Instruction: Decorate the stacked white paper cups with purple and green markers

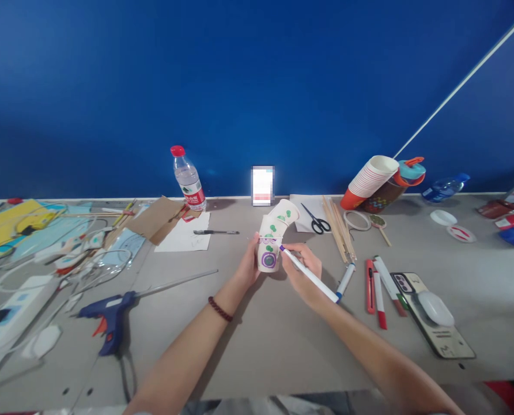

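Two white paper cups (265, 227), joined at an angle, are held just above the table in the middle. Green blobs and purple rings are drawn on them. My left hand (251, 259) is closed around the left side of the lower cup. In my right hand (303, 268) is a white marker (311, 275) with a purple tip, slanting up to the left. Its tip is at the cup's right side, beside the purple drawing; whether it touches cannot be made out. A marker cap lies beyond the right hand, partly hidden.
Scissors (315, 219), wooden sticks (339, 230), markers (381, 300) and a phone (434, 317) lie to the right. Stacked paper cups (369, 181) lean at the back. Leftward are a glue gun (112, 314), a power strip (17, 314), a pen (216, 232) and a water bottle (190, 181).
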Available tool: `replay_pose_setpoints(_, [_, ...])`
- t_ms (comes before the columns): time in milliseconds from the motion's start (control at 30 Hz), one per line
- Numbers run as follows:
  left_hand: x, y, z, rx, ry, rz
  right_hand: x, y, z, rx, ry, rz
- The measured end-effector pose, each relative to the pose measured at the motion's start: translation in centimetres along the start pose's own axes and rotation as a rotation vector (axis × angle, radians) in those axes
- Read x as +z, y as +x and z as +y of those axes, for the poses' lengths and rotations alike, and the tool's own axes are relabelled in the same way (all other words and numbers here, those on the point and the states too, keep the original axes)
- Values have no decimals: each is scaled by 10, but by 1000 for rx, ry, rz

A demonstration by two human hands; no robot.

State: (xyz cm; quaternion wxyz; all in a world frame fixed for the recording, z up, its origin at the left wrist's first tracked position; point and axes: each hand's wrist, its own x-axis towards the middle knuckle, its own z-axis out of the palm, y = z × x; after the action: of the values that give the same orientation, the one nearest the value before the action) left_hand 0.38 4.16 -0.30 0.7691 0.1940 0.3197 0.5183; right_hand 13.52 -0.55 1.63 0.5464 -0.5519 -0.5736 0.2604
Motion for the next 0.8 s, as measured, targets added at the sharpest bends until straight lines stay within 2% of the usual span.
replay_pose_setpoints(400, [5,-2,2,38,-19,8,-1,-2,6,-66,62,-21])
replay_pose_setpoints(667, [2,1,2,-5,-63,118,-1,-3,4,-52,64,-27])
replay_pose_setpoints(800, [4,-1,3,14,-37,53,0,-3,4,-97,76,-30])
